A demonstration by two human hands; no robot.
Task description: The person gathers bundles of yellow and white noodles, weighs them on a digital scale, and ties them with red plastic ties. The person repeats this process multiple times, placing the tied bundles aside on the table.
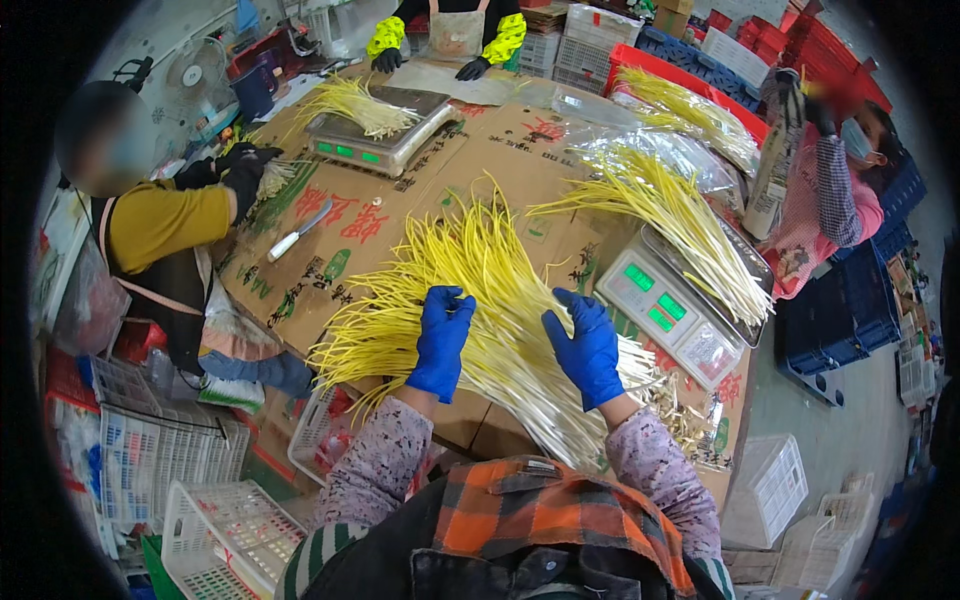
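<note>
Both blue-gloved hands — left hand [441,340], right hand [587,347] — rested with open grips on the heap of yellow chives [480,290] spread across the cardboard-covered worktop [420,180], apparently sorting stalks — gathering a bunch for the scale [680,310] seemingly needed closing fingers next.

A big heap of yellow chives [480,290] lies in the middle of the frame on flattened cardboard covering the tabletop [330,250]. The stalks are long, thin and pale yellow, whiter at the cut ends near the lower centre, and they fan out toward the upper middle, with loose strands curling off to the left. The heap lies flat, its near end reaching the tabletop's lower edge.
</note>
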